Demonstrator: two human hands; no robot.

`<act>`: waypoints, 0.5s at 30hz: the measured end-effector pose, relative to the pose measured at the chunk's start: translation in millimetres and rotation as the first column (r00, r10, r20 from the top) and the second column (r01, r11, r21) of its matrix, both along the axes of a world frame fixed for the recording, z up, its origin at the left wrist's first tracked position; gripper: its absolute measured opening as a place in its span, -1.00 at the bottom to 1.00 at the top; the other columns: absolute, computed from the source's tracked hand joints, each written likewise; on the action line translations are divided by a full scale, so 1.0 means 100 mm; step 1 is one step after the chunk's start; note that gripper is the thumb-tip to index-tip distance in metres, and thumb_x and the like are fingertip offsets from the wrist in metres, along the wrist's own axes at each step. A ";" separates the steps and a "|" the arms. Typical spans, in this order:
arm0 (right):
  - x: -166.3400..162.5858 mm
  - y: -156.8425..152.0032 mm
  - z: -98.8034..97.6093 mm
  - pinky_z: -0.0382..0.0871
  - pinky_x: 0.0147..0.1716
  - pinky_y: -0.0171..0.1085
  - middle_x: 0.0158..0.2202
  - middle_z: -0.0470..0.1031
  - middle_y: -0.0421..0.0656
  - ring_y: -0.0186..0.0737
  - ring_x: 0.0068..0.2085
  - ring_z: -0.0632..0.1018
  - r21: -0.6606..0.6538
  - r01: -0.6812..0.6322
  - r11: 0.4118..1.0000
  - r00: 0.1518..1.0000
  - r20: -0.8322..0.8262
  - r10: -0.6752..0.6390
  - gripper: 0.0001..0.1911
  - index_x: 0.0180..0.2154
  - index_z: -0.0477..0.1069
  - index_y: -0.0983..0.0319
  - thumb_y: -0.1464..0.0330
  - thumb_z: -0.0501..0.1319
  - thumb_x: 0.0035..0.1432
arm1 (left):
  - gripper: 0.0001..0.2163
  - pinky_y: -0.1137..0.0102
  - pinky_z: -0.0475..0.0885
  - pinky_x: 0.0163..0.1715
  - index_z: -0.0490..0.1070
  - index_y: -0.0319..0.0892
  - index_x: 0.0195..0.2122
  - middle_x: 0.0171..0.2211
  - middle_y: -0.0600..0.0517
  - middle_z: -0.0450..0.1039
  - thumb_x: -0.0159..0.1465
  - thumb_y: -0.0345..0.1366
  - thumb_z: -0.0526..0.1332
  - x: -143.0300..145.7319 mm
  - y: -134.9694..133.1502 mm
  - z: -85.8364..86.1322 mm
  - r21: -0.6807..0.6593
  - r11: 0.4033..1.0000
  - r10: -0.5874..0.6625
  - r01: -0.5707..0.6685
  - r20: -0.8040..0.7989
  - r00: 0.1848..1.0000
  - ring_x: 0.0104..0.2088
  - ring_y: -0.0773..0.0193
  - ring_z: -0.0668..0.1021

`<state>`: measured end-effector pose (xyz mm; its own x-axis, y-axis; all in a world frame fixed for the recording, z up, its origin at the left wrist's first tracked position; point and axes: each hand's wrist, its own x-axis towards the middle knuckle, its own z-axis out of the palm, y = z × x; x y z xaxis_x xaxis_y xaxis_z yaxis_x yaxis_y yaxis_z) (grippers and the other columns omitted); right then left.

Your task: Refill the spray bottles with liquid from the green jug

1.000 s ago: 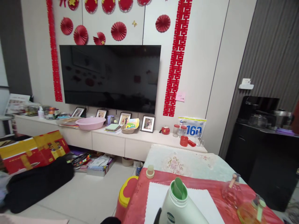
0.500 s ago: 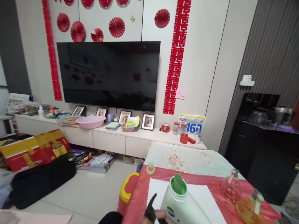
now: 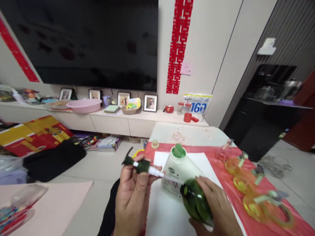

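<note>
My left hand (image 3: 134, 200) holds a dark green pump head (image 3: 139, 165) with a white stem, its tube leading toward the mouth of a dark green glass bottle (image 3: 195, 201). My right hand (image 3: 216, 206) grips that bottle, tilted with its neck pointing left. Just behind them stands a white jug with a green pour spout (image 3: 178, 168) on a white mat (image 3: 167, 209) over a red tablecloth (image 3: 251, 183).
Several yellowish glass pump bottles (image 3: 248, 178) line the table's right side. A small cap (image 3: 155, 144) lies at the table's far left. A yellow and red stool (image 3: 138, 152) stands by the table. Beyond are a low TV cabinet (image 3: 123, 123) and a black bag (image 3: 52, 160) on the floor.
The view dropped toward the table. Both hands rose into view, the left with the pump head, the right with the green bottle.
</note>
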<state>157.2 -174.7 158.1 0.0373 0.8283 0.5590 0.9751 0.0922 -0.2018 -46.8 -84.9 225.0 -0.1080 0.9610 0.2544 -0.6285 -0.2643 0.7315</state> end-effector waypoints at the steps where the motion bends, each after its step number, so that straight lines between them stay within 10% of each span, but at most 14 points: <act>1: -0.04 -0.01 0.04 0.41 0.07 0.11 0.27 0.28 -0.02 0.17 0.22 0.39 -0.022 0.009 1.000 0.999 -0.030 -0.010 -0.13 0.34 0.00 0.03 0.43 0.21 0.01 | -0.70 0.48 0.63 -0.29 0.45 -0.05 -0.03 -0.20 0.04 0.59 0.22 -0.24 0.39 0.02 -0.01 0.04 0.023 1.000 -0.007 0.008 -0.006 1.000 -0.30 0.34 0.65; 15: -0.18 -0.02 0.20 0.29 0.16 0.17 0.29 0.23 -0.06 0.13 0.25 0.30 -0.030 -0.023 0.999 0.987 -0.162 0.018 -0.18 0.33 0.04 0.01 0.47 0.20 0.06 | -0.72 0.44 0.61 -0.16 0.41 -0.05 0.06 -0.17 0.01 0.57 0.33 -0.27 0.29 0.07 -0.11 -0.11 0.064 0.988 -0.128 0.141 -0.183 0.975 -0.27 0.35 0.64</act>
<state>139.7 -176.5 178.5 0.1080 0.8469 0.5206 0.9273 0.1030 -0.3598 -39.9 -95.7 213.6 0.0742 0.9408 0.3307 -0.5241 -0.2454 0.8156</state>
